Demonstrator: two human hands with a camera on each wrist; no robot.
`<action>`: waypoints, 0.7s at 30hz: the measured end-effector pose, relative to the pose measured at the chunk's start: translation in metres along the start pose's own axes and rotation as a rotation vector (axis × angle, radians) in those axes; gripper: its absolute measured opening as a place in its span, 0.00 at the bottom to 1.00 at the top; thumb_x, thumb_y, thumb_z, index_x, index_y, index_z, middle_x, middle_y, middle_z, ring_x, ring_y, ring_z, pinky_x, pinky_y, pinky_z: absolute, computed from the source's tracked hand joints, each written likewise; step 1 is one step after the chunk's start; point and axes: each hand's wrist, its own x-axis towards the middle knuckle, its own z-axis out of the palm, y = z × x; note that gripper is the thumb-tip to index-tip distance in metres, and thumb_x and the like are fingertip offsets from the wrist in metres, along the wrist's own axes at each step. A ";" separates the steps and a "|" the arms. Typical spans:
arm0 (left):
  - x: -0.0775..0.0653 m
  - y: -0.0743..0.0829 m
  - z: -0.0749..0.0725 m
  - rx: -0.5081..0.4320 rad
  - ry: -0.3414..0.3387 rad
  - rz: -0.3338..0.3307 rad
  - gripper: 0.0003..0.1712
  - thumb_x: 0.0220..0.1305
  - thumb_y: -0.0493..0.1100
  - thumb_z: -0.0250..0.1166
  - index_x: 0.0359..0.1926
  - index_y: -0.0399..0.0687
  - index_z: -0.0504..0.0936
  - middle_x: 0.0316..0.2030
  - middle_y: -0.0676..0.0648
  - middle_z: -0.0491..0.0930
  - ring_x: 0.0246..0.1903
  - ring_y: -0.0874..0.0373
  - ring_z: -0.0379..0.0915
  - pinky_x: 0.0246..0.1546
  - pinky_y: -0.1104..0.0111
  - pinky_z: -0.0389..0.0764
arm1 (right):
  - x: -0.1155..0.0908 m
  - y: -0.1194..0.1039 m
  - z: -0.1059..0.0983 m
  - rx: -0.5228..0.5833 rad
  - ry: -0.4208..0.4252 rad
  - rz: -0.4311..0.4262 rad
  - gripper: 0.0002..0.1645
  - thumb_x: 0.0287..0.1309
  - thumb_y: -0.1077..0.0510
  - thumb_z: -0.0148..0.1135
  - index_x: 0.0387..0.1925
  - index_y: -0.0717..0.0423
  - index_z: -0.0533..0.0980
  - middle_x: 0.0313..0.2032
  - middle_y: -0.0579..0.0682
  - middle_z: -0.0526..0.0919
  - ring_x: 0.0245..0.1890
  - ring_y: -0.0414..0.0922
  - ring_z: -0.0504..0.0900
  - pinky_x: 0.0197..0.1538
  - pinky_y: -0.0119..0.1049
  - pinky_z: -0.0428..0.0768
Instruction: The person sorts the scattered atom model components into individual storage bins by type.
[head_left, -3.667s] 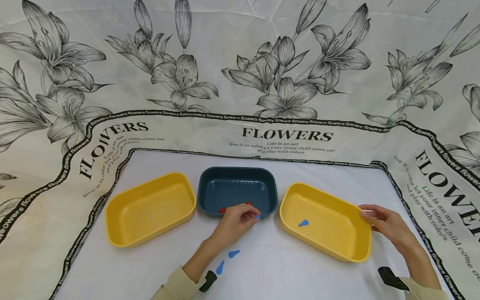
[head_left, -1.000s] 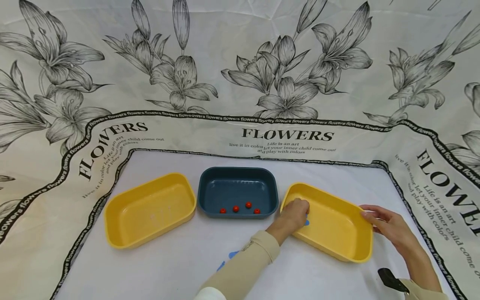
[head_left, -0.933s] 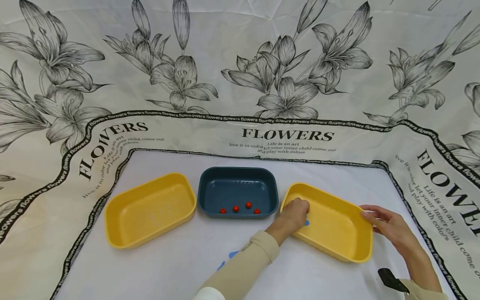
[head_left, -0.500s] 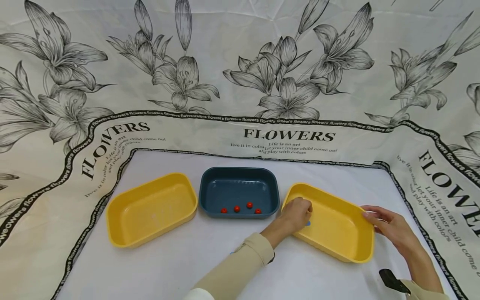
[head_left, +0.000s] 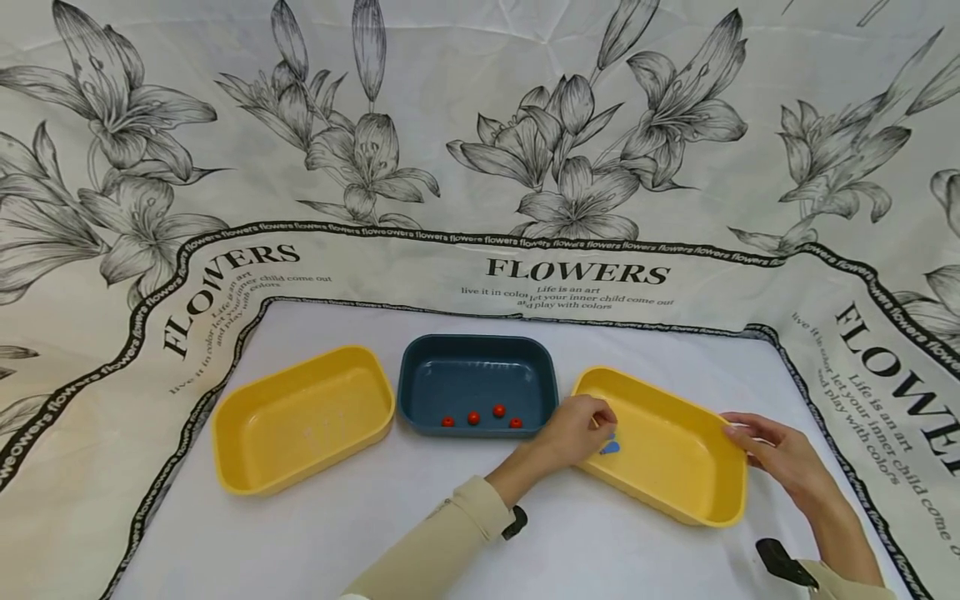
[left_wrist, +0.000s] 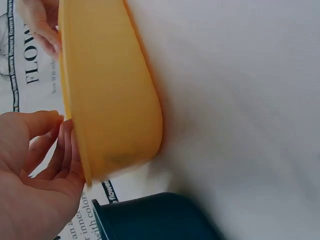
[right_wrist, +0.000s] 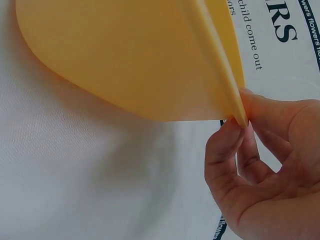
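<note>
My left hand is over the near-left rim of the right yellow tray, fingers loosely curled. In the left wrist view its thumb and fingers are beside the tray rim, with nothing visible between them. Blue drop-shaped pieces lie in the tray just below these fingertips, partly covered by the hand. At the tray's right end my right hand grips the rim between thumb and fingers, as the right wrist view shows with the thumb on the inner side.
Left of this tray stands a dark blue tray with several red beads near its front wall. Farther left is another yellow tray with a few small clear pieces. My left sleeve crosses the white tablecloth in front.
My left hand has come from above the dark blue tray to the right yellow tray, where a second blue piece now shows. In the last half second it has drawn back slightly left. The right hand stays.
</note>
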 end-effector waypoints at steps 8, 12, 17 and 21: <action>-0.015 -0.002 -0.016 -0.071 0.012 0.023 0.05 0.64 0.40 0.63 0.36 0.44 0.83 0.28 0.57 0.76 0.28 0.69 0.68 0.31 0.84 0.71 | -0.002 -0.002 0.000 -0.004 0.009 -0.002 0.45 0.58 0.34 0.57 0.63 0.63 0.65 0.42 0.49 0.80 0.34 0.35 0.76 0.35 0.28 0.78; -0.022 -0.002 -0.022 -0.084 0.008 0.018 0.06 0.64 0.40 0.62 0.37 0.44 0.83 0.29 0.56 0.76 0.28 0.69 0.69 0.31 0.83 0.72 | -0.001 -0.001 0.000 0.008 0.015 -0.005 0.44 0.58 0.35 0.58 0.63 0.64 0.65 0.40 0.47 0.80 0.33 0.35 0.77 0.35 0.28 0.79; -0.032 -0.003 -0.028 -0.103 0.016 0.031 0.06 0.64 0.40 0.62 0.38 0.44 0.83 0.29 0.56 0.77 0.28 0.70 0.69 0.31 0.83 0.72 | -0.001 -0.001 0.001 0.009 0.015 -0.008 0.44 0.58 0.35 0.58 0.63 0.64 0.65 0.41 0.47 0.80 0.33 0.35 0.77 0.35 0.28 0.79; -0.041 -0.004 -0.033 -0.132 0.040 0.033 0.05 0.63 0.39 0.63 0.37 0.43 0.83 0.28 0.56 0.77 0.27 0.70 0.69 0.30 0.82 0.74 | -0.003 -0.002 0.002 0.010 0.015 -0.004 0.44 0.59 0.35 0.58 0.63 0.65 0.65 0.41 0.48 0.80 0.33 0.36 0.77 0.35 0.28 0.79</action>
